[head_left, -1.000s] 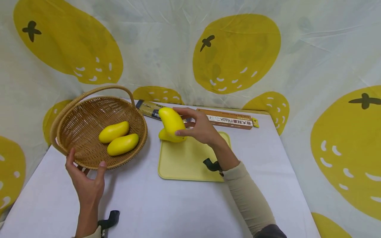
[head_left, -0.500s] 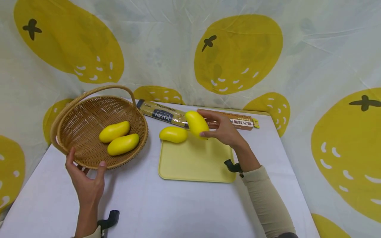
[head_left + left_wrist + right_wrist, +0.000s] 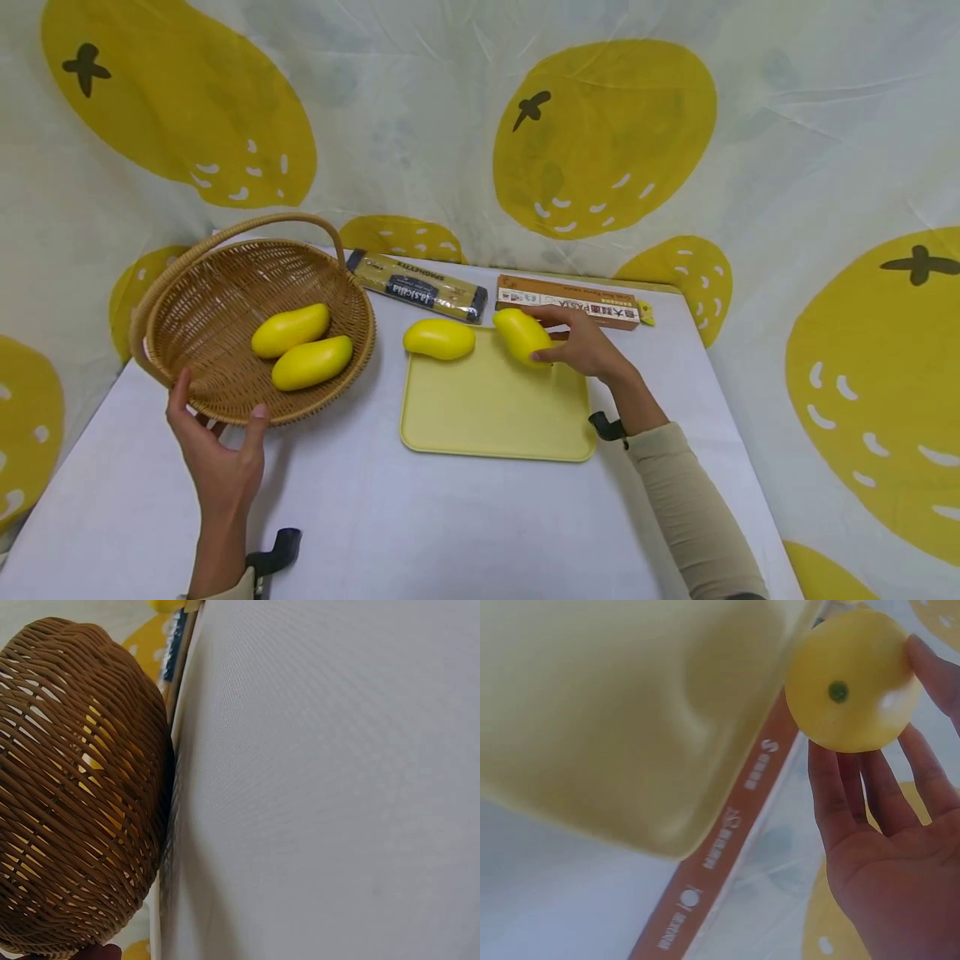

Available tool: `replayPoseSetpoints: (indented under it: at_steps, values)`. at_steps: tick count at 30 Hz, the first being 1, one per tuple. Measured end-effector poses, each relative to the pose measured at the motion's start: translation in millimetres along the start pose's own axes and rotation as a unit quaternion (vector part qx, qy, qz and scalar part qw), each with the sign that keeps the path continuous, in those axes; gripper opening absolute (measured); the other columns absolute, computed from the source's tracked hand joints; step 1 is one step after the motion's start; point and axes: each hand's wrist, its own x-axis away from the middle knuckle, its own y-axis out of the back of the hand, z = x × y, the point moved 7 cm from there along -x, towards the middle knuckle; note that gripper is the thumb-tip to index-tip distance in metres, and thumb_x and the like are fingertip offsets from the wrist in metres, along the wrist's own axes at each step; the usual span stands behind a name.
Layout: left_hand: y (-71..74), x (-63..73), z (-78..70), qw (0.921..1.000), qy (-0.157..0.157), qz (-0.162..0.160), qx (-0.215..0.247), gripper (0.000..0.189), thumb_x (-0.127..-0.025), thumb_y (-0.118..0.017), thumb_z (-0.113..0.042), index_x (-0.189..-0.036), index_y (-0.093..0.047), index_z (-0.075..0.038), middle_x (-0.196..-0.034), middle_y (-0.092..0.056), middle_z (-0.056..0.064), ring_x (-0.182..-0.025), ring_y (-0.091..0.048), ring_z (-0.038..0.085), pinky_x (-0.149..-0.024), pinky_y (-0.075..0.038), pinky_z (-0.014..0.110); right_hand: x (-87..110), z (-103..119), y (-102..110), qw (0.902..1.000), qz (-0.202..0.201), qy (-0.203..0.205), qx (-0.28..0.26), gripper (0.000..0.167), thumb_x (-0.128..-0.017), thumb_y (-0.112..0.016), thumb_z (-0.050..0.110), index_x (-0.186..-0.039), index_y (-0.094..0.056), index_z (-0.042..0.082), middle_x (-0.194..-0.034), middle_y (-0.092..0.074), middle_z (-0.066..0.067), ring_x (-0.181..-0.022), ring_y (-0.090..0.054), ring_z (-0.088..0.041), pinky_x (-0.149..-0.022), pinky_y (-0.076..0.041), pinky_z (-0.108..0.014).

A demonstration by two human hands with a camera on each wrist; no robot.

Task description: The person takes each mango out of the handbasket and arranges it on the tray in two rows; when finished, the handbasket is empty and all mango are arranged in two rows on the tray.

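In the head view my left hand (image 3: 225, 467) grips the near rim of a wicker basket (image 3: 202, 333), thumb on the rim and other fingers partly behind it. Two yellow mangoes (image 3: 312, 363) lie side by side in the basket. My right hand (image 3: 588, 346) holds another mango (image 3: 522, 337) between thumb and fingers, over the back right part of a pale yellow tray (image 3: 495, 417). In the right wrist view that mango (image 3: 847, 690) shows its green stem spot. One more mango (image 3: 439, 339) lies at the tray's back left corner.
Behind the tray lie a spaghetti packet (image 3: 420, 286) and a brown and white pasta box (image 3: 570, 300). A white cloth (image 3: 360, 517) covers the table. A fruit-print curtain (image 3: 420, 108) hangs at the back and sides.
My right hand has carried its mango rightward from the back left corner of the tray, then lowered it. The mango at that corner is now uncovered. My left hand and the basket stay put.
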Motion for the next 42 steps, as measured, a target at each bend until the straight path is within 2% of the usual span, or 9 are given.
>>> replayPoseSetpoints:
  at_steps: [4, 11, 19, 25, 29, 36, 42]
  values:
    - [-0.1, 0.4, 0.3, 1.0000, -0.001, 0.001, -0.003, 0.094, -0.088, -0.075, -0.016, -0.166, -0.025, -0.028, -0.173, -0.024, -0.009, -0.153, -0.037, 0.030, -0.111, -0.037, 0.023, -0.9, -11.5, -1.4, 0.9998, 0.006, 0.002, 0.020, 0.073, -0.082, -0.089, 0.005, -0.150, -0.062, 0.017, -0.151, -0.062, -0.009, -0.135, -0.058, -0.039, -0.111, -0.048, -0.061]
    - [0.4, 0.5, 1.1, 1.0000, 0.000, 0.002, -0.005, 0.094, -0.088, -0.076, -0.016, -0.166, -0.025, -0.029, -0.173, -0.024, -0.010, -0.153, -0.037, 0.029, -0.111, -0.037, 0.022, -5.3, -18.3, -4.9, 0.9987, 0.022, 0.020, 0.041, 0.070, -0.082, -0.088, 0.001, -0.147, -0.065, 0.012, -0.152, -0.062, -0.011, -0.137, -0.058, -0.039, -0.115, -0.045, -0.062]
    - [0.0, 0.0, 0.8, 1.0000, -0.006, 0.001, -0.002, 0.094, -0.088, -0.076, -0.016, -0.166, -0.025, -0.027, -0.173, -0.025, -0.008, -0.152, -0.038, 0.030, -0.111, -0.037, 0.024, -4.5, -9.9, -3.8, 0.9952, 0.025, 0.056, 0.076, 0.060, -0.085, -0.084, -0.004, -0.142, -0.068, 0.005, -0.157, -0.055, -0.022, -0.150, -0.048, -0.039, -0.118, -0.041, -0.060]
    - [0.5, -1.3, 0.8, 1.0000, -0.006, 0.001, -0.004, 0.095, -0.088, -0.076, -0.015, -0.166, -0.025, -0.028, -0.172, -0.024, -0.009, -0.152, -0.038, 0.029, -0.111, -0.038, 0.024, -3.8, -6.1, -3.7, 0.9929, 0.024, 0.069, 0.094, 0.052, -0.088, -0.080, -0.007, -0.137, -0.072, 0.007, -0.157, -0.058, -0.015, -0.152, -0.047, -0.034, -0.123, -0.038, -0.055]
    - [0.2, -1.3, 0.9, 1.0000, -0.005, 0.003, -0.006, 0.095, -0.087, -0.076, -0.015, -0.166, -0.025, -0.028, -0.172, -0.025, -0.009, -0.152, -0.038, 0.030, -0.111, -0.038, 0.024, -1.7, -3.9, -3.0, 0.9926, 0.013, 0.075, 0.094, 0.054, -0.088, -0.079, -0.008, -0.138, -0.071, 0.007, -0.156, -0.058, -0.016, -0.151, -0.047, -0.036, -0.122, -0.038, -0.056]
    - [-0.2, -1.6, -0.8, 0.9999, -0.013, 0.003, -0.001, 0.095, -0.087, -0.077, -0.014, -0.166, -0.025, -0.026, -0.173, -0.025, -0.003, -0.152, -0.039, 0.031, -0.111, -0.038, 0.024, 1.0, 19.2, -3.8, 0.9950, -0.009, 0.083, 0.055, 0.057, -0.090, -0.081, 0.000, -0.144, -0.066, 0.011, -0.150, -0.064, -0.008, -0.148, -0.052, -0.031, -0.124, -0.037, -0.054]
    - [-0.1, -0.9, 0.4, 1.0000, -0.004, 0.003, 0.001, 0.094, -0.087, -0.076, -0.014, -0.166, -0.026, -0.025, -0.173, -0.025, -0.003, -0.152, -0.038, 0.029, -0.112, -0.037, 0.026, -4.0, 57.0, -15.6, 0.9912, -0.013, 0.131, 0.002, 0.056, -0.090, -0.082, 0.001, -0.143, -0.067, 0.009, -0.148, -0.065, -0.014, -0.143, -0.056, -0.037, -0.121, -0.037, -0.062]
